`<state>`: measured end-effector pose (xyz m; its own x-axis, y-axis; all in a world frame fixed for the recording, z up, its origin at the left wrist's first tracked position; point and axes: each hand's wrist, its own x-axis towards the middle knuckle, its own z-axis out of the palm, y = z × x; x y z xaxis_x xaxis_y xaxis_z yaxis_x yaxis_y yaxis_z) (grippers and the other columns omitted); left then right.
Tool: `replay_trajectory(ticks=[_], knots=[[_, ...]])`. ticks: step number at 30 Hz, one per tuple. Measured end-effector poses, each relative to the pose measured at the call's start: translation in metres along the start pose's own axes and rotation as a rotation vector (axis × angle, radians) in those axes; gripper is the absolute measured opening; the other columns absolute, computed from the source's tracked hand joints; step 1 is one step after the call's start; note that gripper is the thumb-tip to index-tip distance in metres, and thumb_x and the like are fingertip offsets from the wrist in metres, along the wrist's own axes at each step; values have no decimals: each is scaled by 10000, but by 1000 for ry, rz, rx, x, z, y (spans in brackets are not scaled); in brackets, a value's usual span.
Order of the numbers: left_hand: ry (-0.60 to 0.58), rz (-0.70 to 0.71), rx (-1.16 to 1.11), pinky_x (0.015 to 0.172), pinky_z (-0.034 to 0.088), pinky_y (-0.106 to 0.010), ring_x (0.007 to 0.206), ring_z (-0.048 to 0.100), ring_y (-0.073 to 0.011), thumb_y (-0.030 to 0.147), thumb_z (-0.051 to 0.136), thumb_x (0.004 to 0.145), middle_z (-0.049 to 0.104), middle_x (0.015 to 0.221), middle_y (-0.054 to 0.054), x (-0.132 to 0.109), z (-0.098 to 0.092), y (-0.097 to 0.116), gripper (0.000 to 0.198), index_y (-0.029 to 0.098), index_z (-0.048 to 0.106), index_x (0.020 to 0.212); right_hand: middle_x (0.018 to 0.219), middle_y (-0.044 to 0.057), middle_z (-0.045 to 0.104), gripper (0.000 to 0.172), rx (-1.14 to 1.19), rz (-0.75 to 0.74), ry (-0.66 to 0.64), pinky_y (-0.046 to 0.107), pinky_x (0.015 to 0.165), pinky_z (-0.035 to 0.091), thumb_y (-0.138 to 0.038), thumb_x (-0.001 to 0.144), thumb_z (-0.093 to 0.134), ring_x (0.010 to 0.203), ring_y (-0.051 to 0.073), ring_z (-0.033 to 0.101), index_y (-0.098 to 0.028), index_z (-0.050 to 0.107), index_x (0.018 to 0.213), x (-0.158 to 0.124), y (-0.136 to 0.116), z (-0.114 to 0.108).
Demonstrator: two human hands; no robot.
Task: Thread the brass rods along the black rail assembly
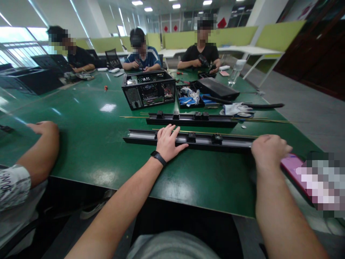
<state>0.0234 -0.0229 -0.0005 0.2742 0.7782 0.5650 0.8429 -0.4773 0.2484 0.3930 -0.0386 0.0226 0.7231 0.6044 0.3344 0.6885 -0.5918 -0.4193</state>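
Observation:
A long black rail (140,136) with small black clips lies across the green table (88,144) in front of me. My left hand (168,143) rests flat on the rail's middle, fingers spread; a black band is on its wrist. At the rail's right end my right hand (269,150) is closed over the end, knuckles up, and what it holds is hidden. A second black rail (188,120) lies just behind, with thin brass rods (264,121) alongside.
An open black computer case (148,90) stands mid-table, a black tray with blue and white gloves (190,97) and a flat black panel (217,88) to its right. A pink phone (292,165) lies at right. A neighbour's forearm (40,151) rests at left. Three people sit at the far side.

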Motion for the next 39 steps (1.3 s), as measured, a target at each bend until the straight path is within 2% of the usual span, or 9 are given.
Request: replay_trajectory(ticks=[7, 10, 14, 20, 26, 34, 39], knots=[[3, -3, 0, 1295, 309, -545, 1551, 481, -364, 582, 848, 878, 613, 1567, -173, 0, 3, 1, 756, 207, 623, 1494, 1037, 216, 724, 396, 96, -442, -8, 458, 951, 410, -268, 980, 417, 1029, 338, 604, -136, 789, 945, -21, -15, 6], [8, 2, -1, 1292, 312, -542, 1545, 488, -364, 578, 851, 879, 616, 1563, -181, 0, 2, 1, 755, 195, 627, 1489, 1065, 164, 739, 350, 218, -607, -27, 453, 995, 425, -272, 993, 420, 1055, 316, 619, -181, 754, 942, -29, -19, 13], [10, 4, 2, 1289, 318, -544, 1540, 494, -366, 580, 854, 873, 621, 1557, -177, 0, 3, 2, 760, 198, 628, 1489, 1034, 154, 746, 297, 321, -736, -17, 466, 972, 447, -338, 1011, 473, 1031, 318, 618, -202, 728, 941, -30, -18, 25], [2, 4, 12, 1286, 324, -548, 1542, 489, -378, 585, 845, 877, 618, 1559, -176, 1, 4, 2, 751, 205, 632, 1488, 997, 135, 766, 262, 388, -798, 20, 460, 920, 476, -349, 1017, 533, 966, 307, 636, -216, 738, 925, -30, -18, 30], [5, 6, 7, 1284, 323, -548, 1536, 494, -381, 585, 849, 875, 620, 1554, -181, 1, 3, 2, 757, 195, 632, 1486, 1048, 121, 790, 297, 410, -851, -27, 461, 949, 488, -340, 1044, 514, 1007, 299, 667, -210, 778, 1003, -38, -25, 24], [3, 3, 5, 1281, 323, -548, 1537, 495, -375, 584, 848, 876, 618, 1559, -178, 1, 3, 2, 755, 201, 631, 1490, 1077, 128, 789, 317, 426, -840, -57, 467, 974, 482, -353, 1040, 519, 1024, 299, 668, -202, 795, 1074, -39, -25, 24], [10, 4, 3, 1283, 320, -547, 1534, 500, -369, 580, 857, 870, 621, 1557, -178, 1, 4, 1, 762, 193, 633, 1487, 1049, 132, 773, 288, 415, -795, -72, 457, 953, 476, -370, 1024, 533, 1010, 303, 645, -211, 773, 1019, -39, -27, 24]])
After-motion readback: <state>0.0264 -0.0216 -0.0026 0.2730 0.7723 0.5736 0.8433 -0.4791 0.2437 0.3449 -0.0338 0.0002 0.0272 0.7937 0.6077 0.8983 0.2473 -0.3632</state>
